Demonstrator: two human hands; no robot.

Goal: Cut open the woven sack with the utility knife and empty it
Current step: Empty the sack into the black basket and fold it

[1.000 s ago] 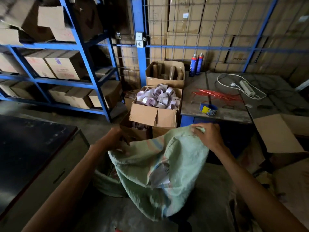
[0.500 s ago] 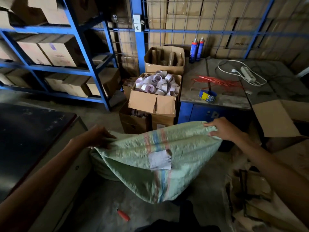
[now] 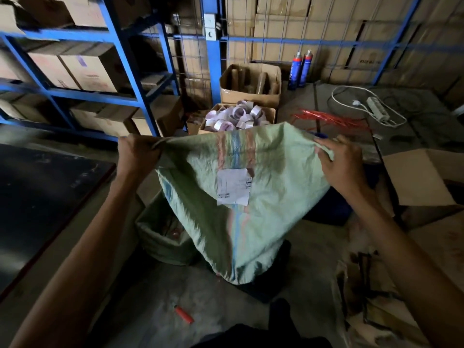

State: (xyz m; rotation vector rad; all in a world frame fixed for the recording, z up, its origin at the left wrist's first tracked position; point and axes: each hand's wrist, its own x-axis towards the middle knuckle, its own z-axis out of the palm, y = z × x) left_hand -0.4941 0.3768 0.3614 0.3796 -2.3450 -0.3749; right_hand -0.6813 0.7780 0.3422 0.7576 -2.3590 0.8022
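A pale green woven sack (image 3: pixel 263 222) with a red and blue stripe and a white paper label (image 3: pixel 232 187) hangs stretched between my hands, its lower end drooping to the floor. My left hand (image 3: pixel 136 154) grips its upper left corner. My right hand (image 3: pixel 342 163) grips the upper right corner. An orange-red utility knife (image 3: pixel 184 314) lies on the concrete floor below, apart from both hands. Behind the hanging sack another green sack (image 3: pixel 163 243) sits open on the floor with dim contents inside.
An open box of tape rolls (image 3: pixel 238 116) and a box of brown rolls (image 3: pixel 251 81) stand ahead. At the right a worktable (image 3: pixel 351 136) carries red strips, a power strip and spray cans (image 3: pixel 300 69). Blue shelving (image 3: pixel 120 64) holds cartons at left. A dark tabletop (image 3: pixel 37 197) is close left.
Both hands have lifted the sack higher and pulled it wider apart, so it hangs flat with its label facing me. The view tilted down and the knife on the floor shows.
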